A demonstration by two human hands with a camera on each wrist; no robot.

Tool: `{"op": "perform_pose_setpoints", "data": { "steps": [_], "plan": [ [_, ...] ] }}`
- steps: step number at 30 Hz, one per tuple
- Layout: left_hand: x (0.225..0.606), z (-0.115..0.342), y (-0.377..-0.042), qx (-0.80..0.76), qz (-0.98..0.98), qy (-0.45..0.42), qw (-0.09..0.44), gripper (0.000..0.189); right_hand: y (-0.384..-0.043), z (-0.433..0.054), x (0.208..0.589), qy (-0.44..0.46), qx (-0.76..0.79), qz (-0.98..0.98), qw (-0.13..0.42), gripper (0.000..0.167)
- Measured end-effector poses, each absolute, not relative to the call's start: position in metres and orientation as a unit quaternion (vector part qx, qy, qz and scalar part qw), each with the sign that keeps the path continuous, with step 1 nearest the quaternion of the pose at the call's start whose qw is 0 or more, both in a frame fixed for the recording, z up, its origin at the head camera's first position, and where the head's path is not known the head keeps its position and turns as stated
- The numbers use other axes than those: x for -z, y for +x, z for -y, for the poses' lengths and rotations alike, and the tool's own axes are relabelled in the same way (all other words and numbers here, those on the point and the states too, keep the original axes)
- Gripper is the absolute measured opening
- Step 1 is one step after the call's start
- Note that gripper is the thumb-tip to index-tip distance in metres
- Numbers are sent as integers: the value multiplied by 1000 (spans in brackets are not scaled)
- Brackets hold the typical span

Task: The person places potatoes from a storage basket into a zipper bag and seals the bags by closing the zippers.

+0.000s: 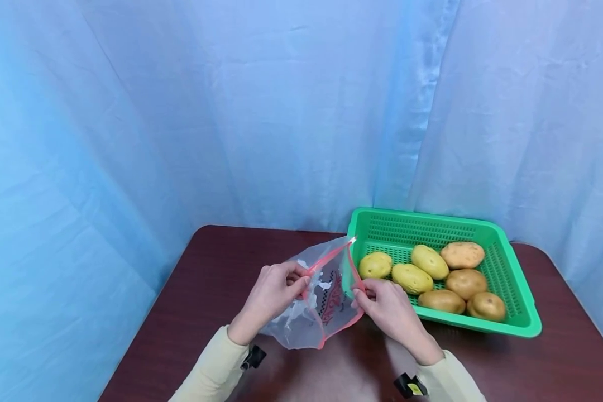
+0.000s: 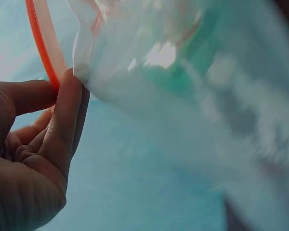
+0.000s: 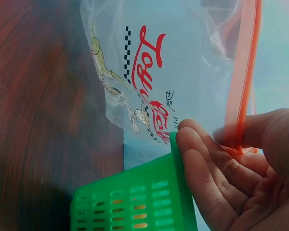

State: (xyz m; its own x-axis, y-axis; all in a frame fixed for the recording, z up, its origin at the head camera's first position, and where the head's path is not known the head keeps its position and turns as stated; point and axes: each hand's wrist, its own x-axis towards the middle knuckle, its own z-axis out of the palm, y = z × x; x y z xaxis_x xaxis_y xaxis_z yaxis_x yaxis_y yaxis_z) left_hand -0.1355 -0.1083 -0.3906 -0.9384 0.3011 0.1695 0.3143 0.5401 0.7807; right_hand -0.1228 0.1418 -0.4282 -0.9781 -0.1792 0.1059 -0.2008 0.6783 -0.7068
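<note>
Between both hands hangs a clear zip bag (image 1: 301, 324) with a red zip edge, its mouth spread apart. My left hand (image 1: 277, 290) pinches one side of that edge between thumb and fingers. The opposite side is pinched by my right hand (image 1: 389, 307), close against the basket's near left corner. Red lettering and a black check strip show on the bag (image 3: 149, 72) in the right wrist view. In the left wrist view, thumb and forefinger of the left hand (image 2: 43, 130) grip the orange-looking edge. The bag's inside shows no contents I can make out.
A green plastic basket (image 1: 525, 290) stands at the right of the dark red-brown table (image 1: 221, 262). Several potatoes lie in it, some yellowish (image 1: 412, 278), others brown (image 1: 466, 283). Pale blue curtains (image 1: 291, 111) hang behind and at the left.
</note>
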Motion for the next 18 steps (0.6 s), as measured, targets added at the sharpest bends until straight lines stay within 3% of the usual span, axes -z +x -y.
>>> {"op": "perform_pose_setpoints", "data": {
  "steps": [3, 7, 12, 18],
  "plan": [
    [402, 104, -134, 532, 833, -146, -48, 4, -120, -147, 430, 105, -380, 919, 17, 22],
    [416, 97, -132, 618, 773, -117, -81, 9, -118, -151, 431, 101, -378, 920, 20, 18],
    [425, 87, -129, 665, 736, -94, -84, 20, -114, -157, 429, 81, -385, 919, 17, 14],
    [429, 82, -126, 674, 731, -73, -70, 21, -105, -173, 422, 61, -389, 918, 35, 32]
  ]
}}
